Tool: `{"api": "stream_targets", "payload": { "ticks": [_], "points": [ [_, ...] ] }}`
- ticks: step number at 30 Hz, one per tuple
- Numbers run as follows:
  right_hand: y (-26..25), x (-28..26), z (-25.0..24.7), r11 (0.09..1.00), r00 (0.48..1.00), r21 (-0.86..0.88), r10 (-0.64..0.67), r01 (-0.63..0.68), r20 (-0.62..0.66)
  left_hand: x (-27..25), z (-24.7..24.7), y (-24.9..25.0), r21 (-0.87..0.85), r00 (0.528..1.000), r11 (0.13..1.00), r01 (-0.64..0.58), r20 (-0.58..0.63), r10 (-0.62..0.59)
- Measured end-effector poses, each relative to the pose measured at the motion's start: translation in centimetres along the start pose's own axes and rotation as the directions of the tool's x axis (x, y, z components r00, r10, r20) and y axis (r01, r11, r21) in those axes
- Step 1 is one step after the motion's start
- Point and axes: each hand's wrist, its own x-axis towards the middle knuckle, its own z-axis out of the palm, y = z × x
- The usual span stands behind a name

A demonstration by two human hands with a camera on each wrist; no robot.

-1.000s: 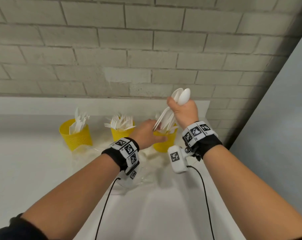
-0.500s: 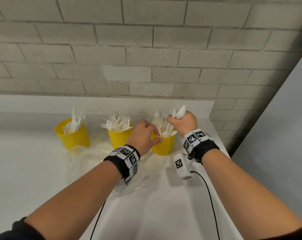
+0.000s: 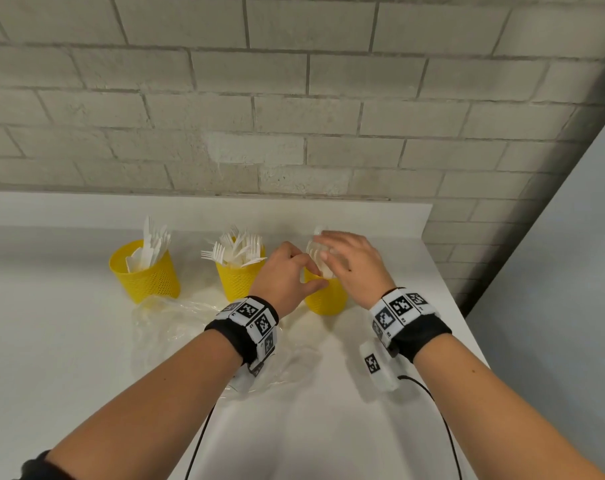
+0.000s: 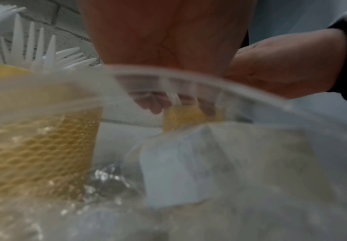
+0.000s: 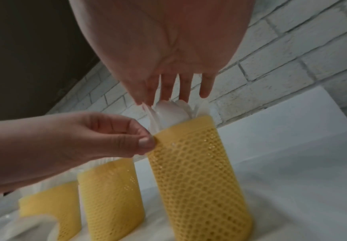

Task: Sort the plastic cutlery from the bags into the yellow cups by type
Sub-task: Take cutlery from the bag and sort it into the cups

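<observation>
Three yellow mesh cups stand in a row near the wall. The left cup holds white knives, the middle cup white forks, the right cup white spoons. My left hand pinches the right cup's rim between thumb and fingers. Above the spoons hovers my right hand, its fingers straight and spread, holding nothing. Empty clear plastic bags lie crumpled in front of the cups, under my left wrist.
The white counter ends at a brick wall behind the cups and at an edge on the right, close to the right cup. In the left wrist view a clear bag blurs most of the picture.
My right hand lowered a bundle of spoons into the right cup and let go; its fingers are now spread above them. The left hand stayed at that cup's rim.
</observation>
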Motion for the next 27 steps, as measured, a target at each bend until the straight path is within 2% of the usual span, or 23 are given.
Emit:
{"api": "stream_targets", "payload": {
  "ticks": [1, 5, 8, 10, 11, 13, 14, 16, 17, 19, 21, 23, 24, 26, 27],
  "points": [
    [0.4, -0.1, -0.1, 1.0, 0.999, 0.021, -0.011, 0.01, 0.03, 0.0, 0.0, 0.0, 0.0, 1.0, 1.0, 0.002, 0.002, -0.002],
    [0.5, -0.2, -0.8, 0.997, 0.999, 0.073, 0.034, -0.035, 0.022, -0.4, -0.7, 0.2, -0.013, 1.0, 1.0, -0.01, 0.015, 0.01],
    [-1.8, -0.8, -1.0, 0.999, 0.997, 0.051, 0.023, -0.02, -0.07, -1.8, -2.3, -0.2, -0.01, 0.999, 0.999, -0.034, 0.023, 0.034],
    [-4.1, -1.9, -0.8, 0.992, 0.991, 0.126, 0.017, 0.0, -0.134, -3.5, -3.7, -0.9, -0.01, 1.0, 1.0, -0.028, -0.009, 0.028],
    [-5.4, -2.6, -0.4, 0.982, 0.992, 0.191, 0.03, -0.005, -0.127, -4.5, -4.6, -1.5, -0.006, 1.0, 1.0, -0.008, -0.03, 0.008],
    [-7.4, -4.1, 1.0, 0.954, 0.998, 0.295, 0.06, -0.051, -0.021, -6.7, -6.3, -3.3, 0.006, 0.996, 0.999, 0.044, -0.075, -0.043],
    [-8.1, -4.9, 2.0, 0.954, 0.996, 0.286, 0.073, -0.086, 0.055, -7.8, -7.1, -4.5, 0.021, 0.993, 0.997, 0.073, -0.091, -0.071],
    [-8.8, -6.1, 4.0, 0.978, 0.965, 0.107, 0.152, -0.178, 0.216, -9.9, -8.7, -7.0, 0.083, 0.983, 0.983, 0.162, -0.099, -0.153],
    [-8.9, -6.5, 4.8, 0.972, 0.929, -0.01, 0.227, -0.234, 0.293, -10.9, -9.5, -8.1, 0.135, 0.973, 0.966, 0.221, -0.099, -0.209],
    [-9.0, -7.0, 6.0, 0.927, 0.847, -0.209, 0.37, -0.311, 0.383, -12.4, -10.7, -10.0, 0.267, 0.94, 0.902, 0.34, -0.122, -0.319],
    [-8.9, -7.1, 6.8, 0.887, 0.791, -0.334, 0.443, -0.319, 0.421, -13.5, -11.3, -11.8, 0.33, 0.89, 0.827, 0.455, -0.137, -0.435],
    [-8.9, -7.1, 7.1, 0.883, 0.775, -0.295, 0.463, -0.365, 0.429, -14.0, -11.7, -13.6, 0.222, 0.818, 0.789, 0.573, -0.093, -0.568],
    [-9.0, -7.1, 7.1, 0.884, 0.777, -0.236, 0.467, -0.403, 0.422, -14.0, -11.8, -14.3, 0.116, 0.771, 0.764, 0.635, -0.026, -0.637],
    [-9.3, -7.2, 6.9, 0.88, 0.801, -0.123, 0.469, -0.458, 0.371, -14.1, -12.1, -14.6, -0.049, 0.684, 0.683, 0.729, 0.109, -0.722],
    [-9.5, -7.2, 6.7, 0.875, 0.815, -0.077, 0.475, -0.479, 0.331, -14.2, -12.3, -14.5, -0.095, 0.669, 0.662, 0.743, 0.131, -0.732]
  ]
}}
